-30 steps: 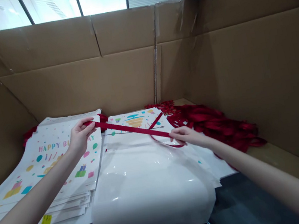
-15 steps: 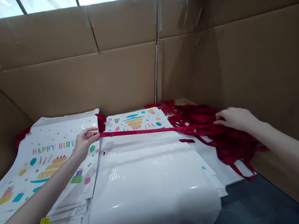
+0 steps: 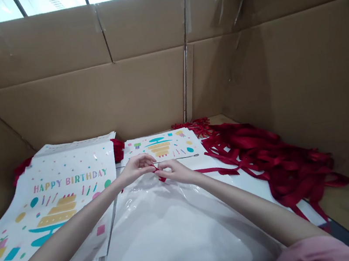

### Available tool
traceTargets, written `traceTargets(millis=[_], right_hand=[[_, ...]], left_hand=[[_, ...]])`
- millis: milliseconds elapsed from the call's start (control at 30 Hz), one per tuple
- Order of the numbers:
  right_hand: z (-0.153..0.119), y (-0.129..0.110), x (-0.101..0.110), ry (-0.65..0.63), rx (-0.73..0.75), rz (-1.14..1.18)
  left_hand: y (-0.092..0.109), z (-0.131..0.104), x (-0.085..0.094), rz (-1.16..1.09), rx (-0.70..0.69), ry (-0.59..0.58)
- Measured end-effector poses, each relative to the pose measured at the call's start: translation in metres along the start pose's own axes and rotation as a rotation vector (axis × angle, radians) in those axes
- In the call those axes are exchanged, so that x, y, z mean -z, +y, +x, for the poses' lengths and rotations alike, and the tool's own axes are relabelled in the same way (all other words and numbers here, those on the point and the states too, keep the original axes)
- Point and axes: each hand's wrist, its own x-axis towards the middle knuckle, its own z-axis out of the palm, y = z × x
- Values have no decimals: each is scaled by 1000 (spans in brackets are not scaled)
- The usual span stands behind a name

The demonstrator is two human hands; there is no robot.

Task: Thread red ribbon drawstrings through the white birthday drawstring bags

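My left hand (image 3: 137, 170) and my right hand (image 3: 176, 172) meet in the middle, closed with fingertips pinched. Between them is a short piece of red ribbon (image 3: 161, 177), gripped by both. Directly under the hands lies a glossy white plastic sheet or bag (image 3: 177, 231), its top edge slightly puckered. A thin metal rod with a looped end (image 3: 192, 156) lies across, just beyond my fingers. Another length of red ribbon (image 3: 215, 170) stretches rightward from near my right wrist. Behind is a white birthday-print sheet (image 3: 175, 138) with an upside-down cake picture.
At left lies a stack of white "HAPPY BIRTHDAY" printed sheets (image 3: 74, 164). A tangled heap of red ribbons (image 3: 264, 151) spreads at right, with a smaller red bundle (image 3: 118, 150) between the stacks. Tall cardboard walls (image 3: 148, 90) enclose the back and sides.
My hands have come together at the centre; before, they were far apart with the ribbon stretched from my left hand. The metal rod now shows, and the plastic's top edge is puckered.
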Motion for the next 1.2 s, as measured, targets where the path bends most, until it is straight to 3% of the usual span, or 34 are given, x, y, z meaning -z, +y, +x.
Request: traceTargets(millis=[100,200,333,467,633,733,800,900,1000,1067,1200], right_hand=[[-21,3,-17,70,7,-154],[-47,1,-36,35,71,-278],[-72,10,-47,12,71,-310],[-84,23,-38,3,80,-323],[-85,18,-24,-5,76,-248],[-80,14,-23,23,19,-189],[-75,12,-24,63,-25,-140],[-65,6,-25,165,-81,-24],[-55,-6,-24,268,-143,171],[-48,-14,-23,309,-171,308],[-36,-30,-22,361,-194,487]], left_hand=[[-33,11,16,349,61,-32],[-69,21,27,677,110,20],[-96,31,30,771,125,9],[-100,38,28,774,156,38],[-75,42,36,713,177,199],[-40,34,44,628,123,279],[-9,19,50,442,62,315],[40,-19,58,168,22,305],[73,-71,68,269,84,382],[79,-109,76,378,144,388],[68,-179,83,501,279,385]])
